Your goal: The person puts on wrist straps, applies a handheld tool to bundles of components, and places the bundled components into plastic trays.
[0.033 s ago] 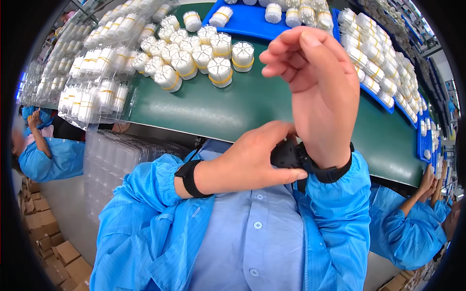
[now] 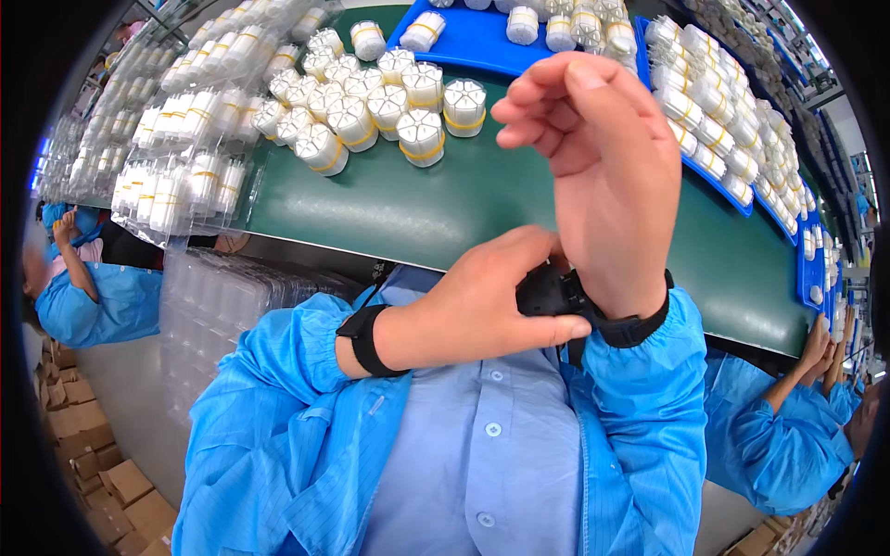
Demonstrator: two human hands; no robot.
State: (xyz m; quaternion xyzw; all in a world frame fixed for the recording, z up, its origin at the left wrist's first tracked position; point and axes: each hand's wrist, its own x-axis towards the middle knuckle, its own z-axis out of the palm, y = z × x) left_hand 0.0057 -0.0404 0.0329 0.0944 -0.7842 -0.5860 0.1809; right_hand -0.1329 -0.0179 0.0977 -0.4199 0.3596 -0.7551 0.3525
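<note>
While the right hand (image 2: 612, 176) is raised over the table edge, palm facing toward the left, the left hand (image 2: 464, 301) reaches across the front of the body to a black device (image 2: 545, 291) at the right wrist.

Left grip: narrow, closed on the device; the thumb lies along its near side and the fingers pass over its far side. Fingertips partly hidden, so their exact contact cannot be told. Right grip: loosely curled, fingers bent, thumb tip up beside the forefinger, palm bare.

Device position: on the left side of the right wrist, next to a black strap (image 2: 640, 328) that runs around that wrist at the edge of the blue cuff. A black band (image 2: 368, 339) circles the left wrist.

Surroundings: on the green table (image 2: 389, 218), white bundles (image 2: 422, 137) with yellow bands stand in a cluster, left of the right hand and well apart from it. Clear plastic packs (image 2: 181, 193) of similar bundles lie farther left. A blue tray (image 2: 464, 44) lies beyond the cluster, with bundles on it. Stacked clear trays (image 2: 218, 306) sit below the table's near edge. One co-worker (image 2: 102, 301) is at far left, another (image 2: 788, 445) at far right, both in blue sleeves. Cardboard boxes (image 2: 88, 431) lie at lower left.
</note>
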